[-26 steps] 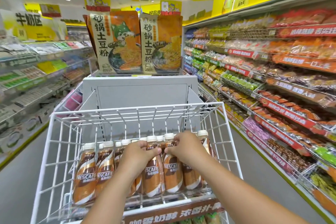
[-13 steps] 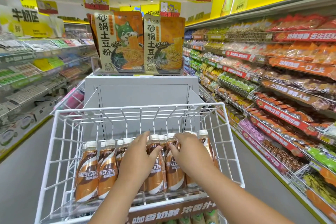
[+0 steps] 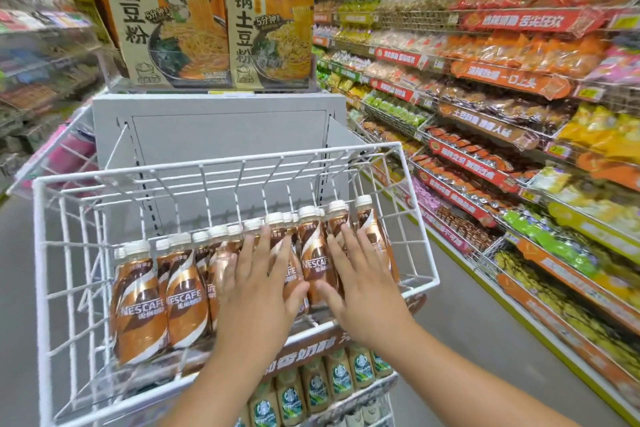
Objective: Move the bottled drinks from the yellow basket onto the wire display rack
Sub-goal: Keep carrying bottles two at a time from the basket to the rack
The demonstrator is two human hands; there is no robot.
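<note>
Both hands are now laid flat on the row of bottled drinks [image 3: 221, 274] standing in the wire display rack [image 3: 62, 253]; half a second ago the fingers were curled over the caps and upper bodies of the middle bottles, so the grip has been let go. The left hand [image 3: 256, 288] is spread, fingers straight and apart, pressed against the fronts of the middle bottles; nothing is clamped. The right hand [image 3: 360, 284] is likewise spread, fingers straight, laid on the bottles at the right end of the row; nothing is held. The view has been swung closer and tilted, so the rack looks slanted, low on the left and high on the right; the bottles appear upright against each other, labels facing near, filling the near part of the rack from left of centre to the right wall. Judged from this, a placement has just been finished and the row is being squared or steadied rather than added to. The yellow basket is not in view, so how many bottles are left to move cannot be told. A lower tier with green-label bottles [image 3: 308, 388] is seen below the rack, noodle bags [image 3: 194, 10] above the grey panel, snack shelves [image 3: 502, 114] on the right. Likely next: hands withdrawn, basket reached for again.
</note>
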